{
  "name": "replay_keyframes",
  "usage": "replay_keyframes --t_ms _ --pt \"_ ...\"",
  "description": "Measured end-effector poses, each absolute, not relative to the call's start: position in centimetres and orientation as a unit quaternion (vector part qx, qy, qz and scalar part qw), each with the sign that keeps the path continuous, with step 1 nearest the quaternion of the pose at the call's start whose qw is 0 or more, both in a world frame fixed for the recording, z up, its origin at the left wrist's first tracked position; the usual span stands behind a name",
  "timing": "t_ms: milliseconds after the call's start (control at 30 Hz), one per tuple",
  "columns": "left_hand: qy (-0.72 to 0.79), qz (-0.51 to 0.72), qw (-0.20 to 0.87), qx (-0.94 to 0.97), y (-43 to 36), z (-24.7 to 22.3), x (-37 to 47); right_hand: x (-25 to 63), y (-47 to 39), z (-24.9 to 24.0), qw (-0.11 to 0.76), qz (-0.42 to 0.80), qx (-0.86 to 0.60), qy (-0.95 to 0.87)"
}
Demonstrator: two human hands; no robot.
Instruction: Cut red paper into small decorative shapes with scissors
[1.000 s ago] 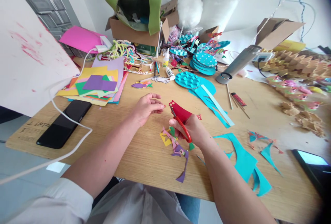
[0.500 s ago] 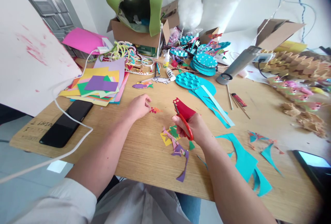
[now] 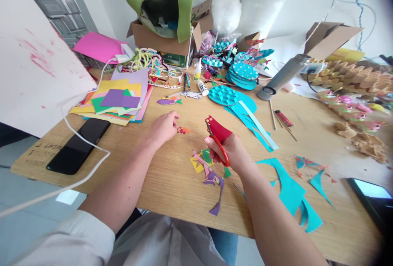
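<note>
My left hand [image 3: 166, 126] is low over the wooden table, its fingers curled in and closed; anything between them is too small or hidden to make out. Small red and orange paper bits [image 3: 183, 130] lie just beside its fingertips. In my right hand [image 3: 229, 151] are red-handled scissors [image 3: 223, 153], blades pointing away from me. A piece of red paper [image 3: 219, 128] with scalloped cuts at its tip is also held there, against the blades. Below that hand are green, yellow, pink and purple paper scraps [image 3: 211, 173].
Left stand a stack of coloured paper [image 3: 119, 101] and a black phone [image 3: 76, 147] crossed by a white cable. A purple paper fish [image 3: 167, 101], glue bottles [image 3: 202, 88] and turquoise discs [image 3: 223, 95] lie behind. Turquoise offcuts [image 3: 291, 188] and a metal flask [image 3: 284, 76] are right.
My left hand has shifted very slightly left, uncovering a bit more of the red pieces. My right hand, scissors and red paper look unmoved.
</note>
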State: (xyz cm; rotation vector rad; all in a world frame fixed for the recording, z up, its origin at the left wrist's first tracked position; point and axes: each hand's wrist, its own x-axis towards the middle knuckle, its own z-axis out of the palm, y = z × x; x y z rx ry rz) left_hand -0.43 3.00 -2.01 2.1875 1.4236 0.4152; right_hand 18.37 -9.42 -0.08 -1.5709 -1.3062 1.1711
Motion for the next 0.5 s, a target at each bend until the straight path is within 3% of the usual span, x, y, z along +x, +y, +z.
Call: replay_keyframes --t_ms 333,433,500 --pt "0.534 0.149 0.22 0.803 3.15 -2.33 -0.53 18.54 -9.42 -0.15 0.376 0.461 -0.618 -0.514" --pt "0.526 0.2 0.227 0.795 3.13 -2.12 -0.3 18.5 -9.45 -0.09 0.373 0.455 -0.617 -0.522" --pt "0.5 0.265 0.292 0.771 2.89 -1.59 0.03 18.37 -9.49 0.18 0.367 0.456 -0.618 -0.525"
